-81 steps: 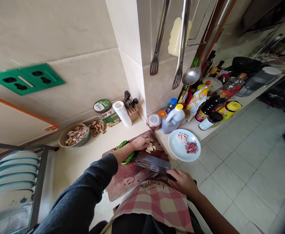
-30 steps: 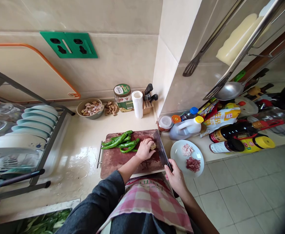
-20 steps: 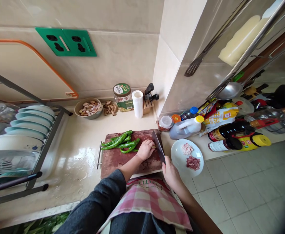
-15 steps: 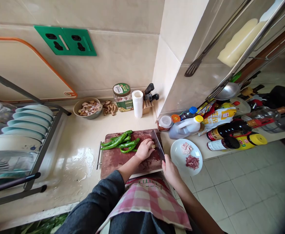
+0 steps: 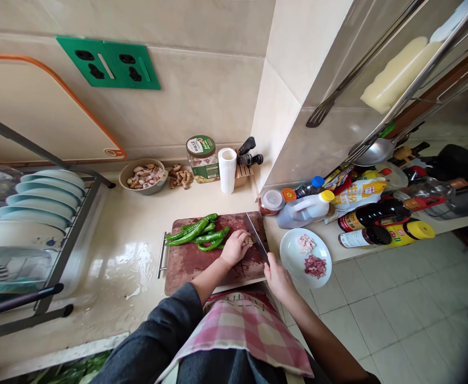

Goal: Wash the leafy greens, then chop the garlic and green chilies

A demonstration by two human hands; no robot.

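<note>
On the brown cutting board, my left hand has its fingers curled over a small pale piece of what looks like ginger or garlic, partly hidden under the fingertips. My right hand is wrapped round the handle of a kitchen knife. Its blade slants up over the right part of the board, just right of the left fingertips. Several long green peppers lie in a pile at the board's upper left, left of my left hand.
A white plate with two heaps of chopped meat stands right of the board. Behind are a bowl of garlic, ginger root, a jar and a paper roll. Bottles crowd the right; a dish rack stands left.
The knife blade has shifted slightly left, its tip moving left too. My left hand has drawn a little left and down, still over the pale piece. The camera view has moved slightly.
</note>
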